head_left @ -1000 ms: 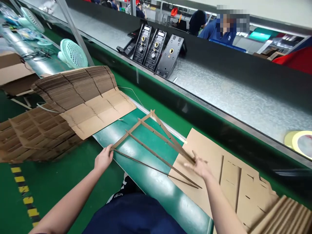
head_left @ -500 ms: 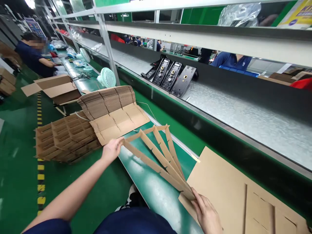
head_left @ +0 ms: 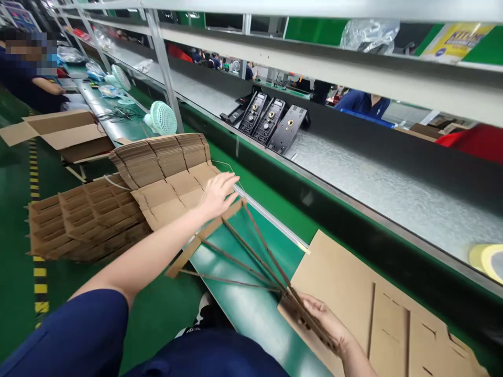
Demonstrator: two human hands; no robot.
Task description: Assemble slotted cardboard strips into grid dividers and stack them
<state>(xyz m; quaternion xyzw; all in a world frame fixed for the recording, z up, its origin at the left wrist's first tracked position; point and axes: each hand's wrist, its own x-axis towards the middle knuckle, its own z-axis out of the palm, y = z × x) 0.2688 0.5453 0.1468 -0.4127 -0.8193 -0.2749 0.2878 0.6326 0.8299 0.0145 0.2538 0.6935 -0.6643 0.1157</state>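
My right hand (head_left: 324,317) grips the gathered ends of several slotted cardboard divider strips (head_left: 251,250). They fan out leftward to a cross strip (head_left: 186,255) that joins their far ends. My left hand (head_left: 220,193) is held over the cross strip's far end with fingers stretched out and nothing in them; whether it touches the strip I cannot tell. Just behind it lies a stack of creased cardboard strips (head_left: 165,157), its front piece spread flat. Below the strips is the green bench top (head_left: 251,309).
Assembled cardboard grids (head_left: 86,217) stand at left. Flat cardboard sheets (head_left: 334,277) lie at right. Black plastic parts (head_left: 271,120) rest on the conveyor (head_left: 353,167), with a yellow tape roll (head_left: 489,260) near its edge. A fan (head_left: 162,118), an open carton (head_left: 73,133) and a seated person (head_left: 23,73) are farther back.
My left hand has let go of the near strip's corner and moved right and away from me. The strips have tilted, their joined end swinging lower left. My right hand keeps its hold.
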